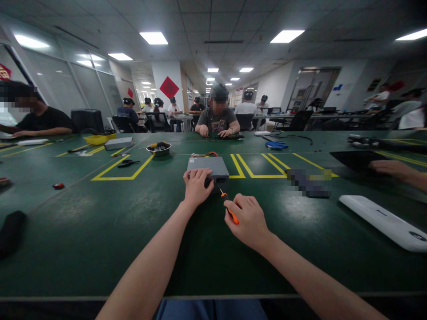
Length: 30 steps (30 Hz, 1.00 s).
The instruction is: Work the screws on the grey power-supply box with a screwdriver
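A grey metal power supply unit (213, 165) lies on the green table in front of me, with a bundle of coloured wires (207, 154) behind it. My left hand (197, 186) grips its near left side, fingers over the top edge. In my right hand (247, 218) is an orange and black screwdriver (232, 215), its thin shaft pointing at the near face of the unit. The tip meets or nearly meets that face beside my left fingers; exact contact is too small to tell.
A metal bowl with tools (159, 150), a yellow tray (99, 139) and a grey box (118, 143) stand back left. Dark pliers-like tools (128, 164) lie nearer. At right are a white casing (383, 222) and another person's hand (393, 170). A person (218, 118) sits opposite.
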{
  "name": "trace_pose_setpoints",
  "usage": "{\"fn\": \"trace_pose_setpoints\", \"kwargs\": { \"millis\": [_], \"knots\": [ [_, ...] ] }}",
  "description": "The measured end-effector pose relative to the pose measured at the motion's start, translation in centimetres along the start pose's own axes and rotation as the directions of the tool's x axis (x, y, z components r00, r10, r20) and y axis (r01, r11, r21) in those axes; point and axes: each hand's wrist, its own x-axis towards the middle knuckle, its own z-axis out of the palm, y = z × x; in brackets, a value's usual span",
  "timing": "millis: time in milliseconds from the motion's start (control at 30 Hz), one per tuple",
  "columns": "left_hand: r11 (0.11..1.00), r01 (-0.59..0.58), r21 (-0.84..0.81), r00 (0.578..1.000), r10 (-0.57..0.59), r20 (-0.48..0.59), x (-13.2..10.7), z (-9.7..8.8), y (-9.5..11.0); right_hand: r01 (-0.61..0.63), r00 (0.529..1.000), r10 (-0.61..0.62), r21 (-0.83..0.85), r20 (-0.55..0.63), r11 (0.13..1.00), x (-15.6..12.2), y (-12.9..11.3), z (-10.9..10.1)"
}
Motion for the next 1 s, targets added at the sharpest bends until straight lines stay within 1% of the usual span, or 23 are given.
{"fn": "trace_pose_setpoints", "kwargs": {
  "millis": [267, 467, 667, 733, 867, 1000],
  "knots": [
    [1.000, 0.003, 0.002, 1.000, -0.003, 0.004, 0.00, -0.09, 0.12, -0.113, 0.994, 0.114, 0.080, 0.001, 0.990, -0.10, -0.10, 0.28],
    [1.000, 0.010, 0.003, 1.000, -0.010, 0.009, 0.02, -0.13, 0.15, -0.017, 1.000, 0.017, 0.042, 0.002, 0.999, -0.02, 0.06, 0.23],
    [1.000, 0.001, -0.001, 1.000, -0.001, -0.005, -0.02, 0.05, 0.00, -0.076, 0.997, 0.076, 0.099, 0.000, 0.992, -0.13, -0.04, 0.50],
    [1.000, -0.001, 0.000, 1.000, 0.001, -0.006, -0.02, 0.07, -0.02, -0.065, 0.998, 0.066, 0.100, -0.005, 0.993, -0.16, -0.02, 0.53],
    [1.000, 0.000, 0.005, 1.000, 0.000, -0.001, -0.01, -0.02, 0.03, -0.004, 1.000, 0.004, 0.073, 0.011, 0.997, -0.06, 0.03, 0.27],
    [1.000, 0.007, 0.011, 1.000, -0.007, 0.013, 0.00, -0.09, 0.07, -0.031, 0.999, 0.030, 0.088, 0.013, 0.996, 0.05, -0.04, 0.20]
  ]
}}
